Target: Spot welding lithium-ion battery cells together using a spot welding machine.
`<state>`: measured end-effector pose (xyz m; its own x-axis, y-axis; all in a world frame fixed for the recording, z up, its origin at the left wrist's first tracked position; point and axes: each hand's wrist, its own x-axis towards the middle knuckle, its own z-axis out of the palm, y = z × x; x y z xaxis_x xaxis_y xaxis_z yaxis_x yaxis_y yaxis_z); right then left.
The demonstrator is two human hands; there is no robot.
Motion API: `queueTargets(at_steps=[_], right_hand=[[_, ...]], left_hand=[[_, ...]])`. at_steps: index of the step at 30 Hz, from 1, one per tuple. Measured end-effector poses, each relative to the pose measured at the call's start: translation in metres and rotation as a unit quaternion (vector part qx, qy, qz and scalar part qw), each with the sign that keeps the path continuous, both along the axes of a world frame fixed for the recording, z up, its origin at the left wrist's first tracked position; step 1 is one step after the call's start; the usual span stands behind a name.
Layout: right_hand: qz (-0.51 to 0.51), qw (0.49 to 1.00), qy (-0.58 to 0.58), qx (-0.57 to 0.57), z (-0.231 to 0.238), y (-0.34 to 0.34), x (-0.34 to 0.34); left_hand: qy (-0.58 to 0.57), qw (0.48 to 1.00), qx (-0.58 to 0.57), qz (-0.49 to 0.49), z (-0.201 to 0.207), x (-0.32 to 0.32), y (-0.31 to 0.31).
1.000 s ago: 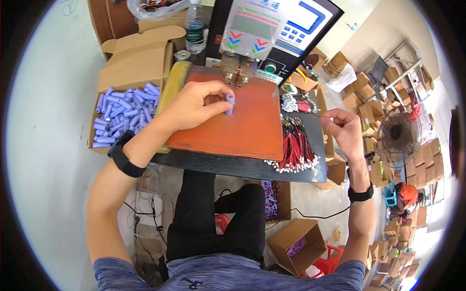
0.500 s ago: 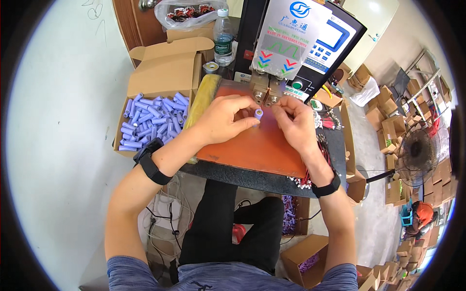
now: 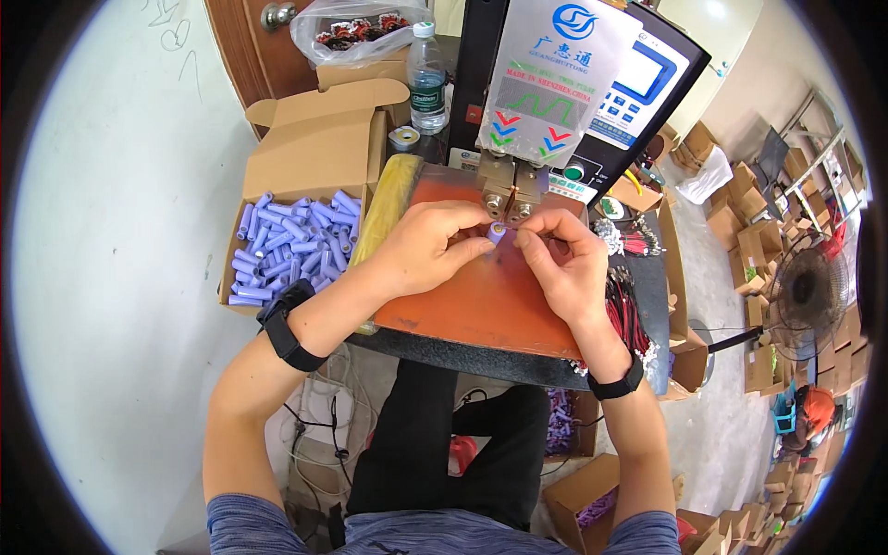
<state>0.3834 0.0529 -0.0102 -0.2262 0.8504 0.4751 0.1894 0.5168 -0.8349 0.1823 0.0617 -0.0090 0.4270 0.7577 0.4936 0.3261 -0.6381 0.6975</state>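
Where both hands' fingers (image 3: 474, 246) meet, purple cell (image 3: 497, 233) between them

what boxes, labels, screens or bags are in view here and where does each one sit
Open cardboard box: left of the orange mat, brown, holding purple cylindrical cells.
Machine front panel: behind the hands, silver-grey with red, green and blue marks.
Screen: on the machine's right side, blue and white, tilted.
Water bottle: left of the machine, clear with a label band.
Plastic bag: top centre, clear, dark contents.
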Motion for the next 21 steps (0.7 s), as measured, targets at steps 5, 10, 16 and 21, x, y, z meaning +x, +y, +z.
queueTargets(at_steps=[5, 10, 16, 21], right_hand=[[-0.026, 0.999, 0.032, 0.017, -0.0022, 0.0045, -0.0049], [-0.031, 0.999, 0.023, 0.029, -0.0046, 0.0064, -0.0063], [-0.037, 0.999, 0.008, 0.023, -0.0056, 0.0075, -0.0049], [-0.025, 1.0, 0.002, 0.01, -0.0067, 0.0084, -0.0032]], left_hand=[[-0.008, 0.999, -0.051, 0.001, 0.0039, 0.001, -0.0006], [-0.006, 0.999, -0.046, 0.01, 0.0013, 0.0002, 0.0001], [-0.009, 0.999, -0.048, 0.005, 0.0021, 0.0012, 0.0008], [-0.007, 0.999, -0.048, -0.001, -0.0007, 0.0003, 0.0017]])
